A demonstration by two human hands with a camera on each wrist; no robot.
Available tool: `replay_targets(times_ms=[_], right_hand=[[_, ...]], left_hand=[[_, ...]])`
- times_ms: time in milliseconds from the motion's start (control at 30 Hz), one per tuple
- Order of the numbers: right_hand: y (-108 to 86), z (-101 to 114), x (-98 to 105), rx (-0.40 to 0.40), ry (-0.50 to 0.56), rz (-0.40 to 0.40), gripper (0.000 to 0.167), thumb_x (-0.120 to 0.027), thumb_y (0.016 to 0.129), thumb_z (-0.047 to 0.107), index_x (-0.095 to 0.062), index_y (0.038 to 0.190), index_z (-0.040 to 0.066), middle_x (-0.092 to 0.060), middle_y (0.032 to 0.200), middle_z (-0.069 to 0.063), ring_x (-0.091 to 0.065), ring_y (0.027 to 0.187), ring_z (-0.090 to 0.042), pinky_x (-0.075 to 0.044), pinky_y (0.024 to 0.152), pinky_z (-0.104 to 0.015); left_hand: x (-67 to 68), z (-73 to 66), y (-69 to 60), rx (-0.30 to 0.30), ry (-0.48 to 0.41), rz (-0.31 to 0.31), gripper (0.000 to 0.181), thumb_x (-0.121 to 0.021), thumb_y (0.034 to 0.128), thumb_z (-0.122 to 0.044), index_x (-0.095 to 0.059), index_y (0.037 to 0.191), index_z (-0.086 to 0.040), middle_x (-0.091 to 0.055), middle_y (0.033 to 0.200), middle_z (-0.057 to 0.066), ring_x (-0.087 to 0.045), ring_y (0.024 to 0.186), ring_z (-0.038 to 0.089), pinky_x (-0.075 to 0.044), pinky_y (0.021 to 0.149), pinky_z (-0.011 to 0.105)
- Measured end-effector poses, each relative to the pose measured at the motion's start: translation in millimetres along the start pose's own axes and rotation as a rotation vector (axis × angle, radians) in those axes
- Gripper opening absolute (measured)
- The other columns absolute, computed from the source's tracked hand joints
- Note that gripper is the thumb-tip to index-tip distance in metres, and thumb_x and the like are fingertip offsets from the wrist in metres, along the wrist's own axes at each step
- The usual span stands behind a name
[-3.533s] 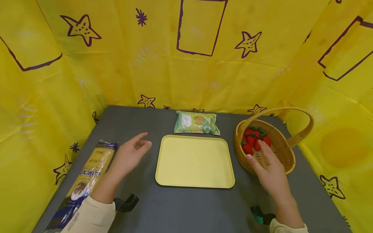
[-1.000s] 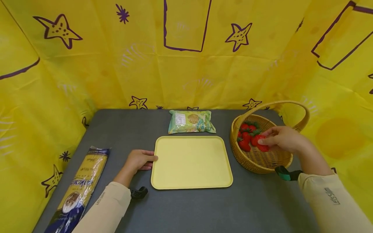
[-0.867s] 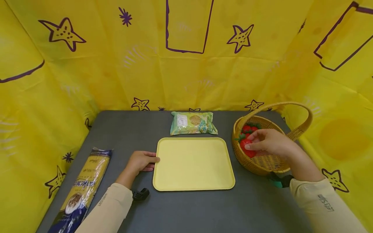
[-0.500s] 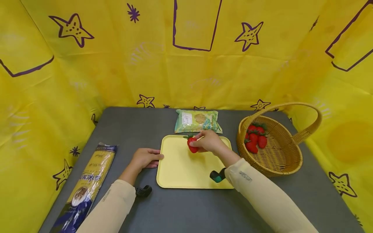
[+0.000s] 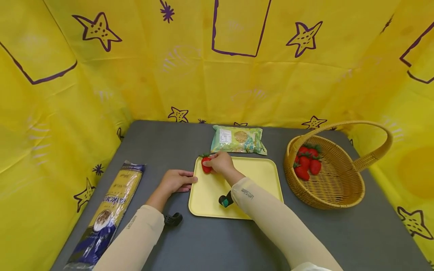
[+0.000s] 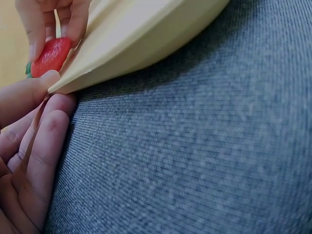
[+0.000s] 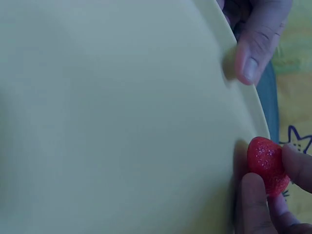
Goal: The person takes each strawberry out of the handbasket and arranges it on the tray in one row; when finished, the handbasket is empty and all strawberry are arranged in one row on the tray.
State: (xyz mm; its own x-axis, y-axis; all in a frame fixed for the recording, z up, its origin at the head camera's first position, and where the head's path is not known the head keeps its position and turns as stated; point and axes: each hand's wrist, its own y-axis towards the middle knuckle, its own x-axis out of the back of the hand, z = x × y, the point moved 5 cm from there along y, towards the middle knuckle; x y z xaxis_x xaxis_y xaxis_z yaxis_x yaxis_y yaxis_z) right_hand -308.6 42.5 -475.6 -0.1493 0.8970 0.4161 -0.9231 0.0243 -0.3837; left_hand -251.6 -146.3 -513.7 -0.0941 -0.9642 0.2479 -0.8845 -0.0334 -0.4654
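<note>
My right hand (image 5: 222,164) pinches a red strawberry (image 5: 206,165) with green leaves at the far left corner of the yellow tray (image 5: 251,188). In the right wrist view the strawberry (image 7: 265,163) sits between thumb and fingertips, close to the tray's rim; whether it touches the tray I cannot tell. My left hand (image 5: 176,181) grips the tray's left edge, thumb on top of the rim and fingers below, as the left wrist view shows at the tray edge (image 6: 112,63). Several more strawberries (image 5: 304,163) lie in the left part of a wicker basket (image 5: 339,195) on the right.
Behind the tray lies a green printed packet (image 5: 239,140). A long blue and yellow pasta bag (image 5: 110,214) lies along the table's left side. The basket's tall handle (image 5: 374,150) arches over it. Yellow patterned cloth (image 5: 190,82) walls the grey table (image 5: 203,244) at the back and sides.
My right hand has taken one strawberry from the basket and carried it left, over the tray, to its far left corner. Earlier, my left hand came down to the tray's left edge and stays there.
</note>
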Motion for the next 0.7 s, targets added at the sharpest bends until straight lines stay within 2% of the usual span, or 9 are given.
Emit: replay_targets(times_ms=[200, 500, 700], right_hand=[[0.0, 3, -8, -0.008, 0.010, -0.018, 0.033, -0.087, 0.076, 0.014, -0.064, 0.096, 0.002, -0.061, 0.099, -0.014, -0.064, 0.075, -0.023, -0.058, 0.064, -0.031], [0.7, -1, -12, -0.009, 0.019, -0.004, 0.033, -0.085, 0.079, 0.020, -0.065, 0.098, 0.003, -0.064, 0.092, -0.012, -0.065, 0.057, -0.022, -0.057, 0.057, -0.029], [-4.1, 0, -10, 0.029, -0.007, -0.001, 0.038, -0.084, 0.080, 0.024, -0.065, 0.104, 0.002, -0.065, 0.090, -0.011, -0.068, 0.061, -0.022, -0.057, 0.060, -0.030]], left_hand=[[0.6, -0.9, 0.3, -0.004, 0.005, 0.010, 0.045, -0.086, 0.0780, -0.024, -0.072, 0.116, -0.004, -0.073, 0.086, 0.009, -0.070, 0.067, 0.016, -0.058, 0.059, 0.028], [-0.2, -1.3, 0.8, -0.003, -0.002, 0.013, 0.042, -0.085, 0.0790, -0.023, -0.072, 0.114, -0.004, -0.073, 0.086, 0.010, -0.070, 0.066, 0.016, -0.058, 0.059, 0.029], [0.1, 0.7, 1.9, 0.006, -0.003, 0.009, 0.041, -0.085, 0.0783, -0.023, -0.073, 0.113, -0.005, -0.073, 0.085, 0.009, -0.070, 0.066, 0.015, -0.058, 0.059, 0.028]])
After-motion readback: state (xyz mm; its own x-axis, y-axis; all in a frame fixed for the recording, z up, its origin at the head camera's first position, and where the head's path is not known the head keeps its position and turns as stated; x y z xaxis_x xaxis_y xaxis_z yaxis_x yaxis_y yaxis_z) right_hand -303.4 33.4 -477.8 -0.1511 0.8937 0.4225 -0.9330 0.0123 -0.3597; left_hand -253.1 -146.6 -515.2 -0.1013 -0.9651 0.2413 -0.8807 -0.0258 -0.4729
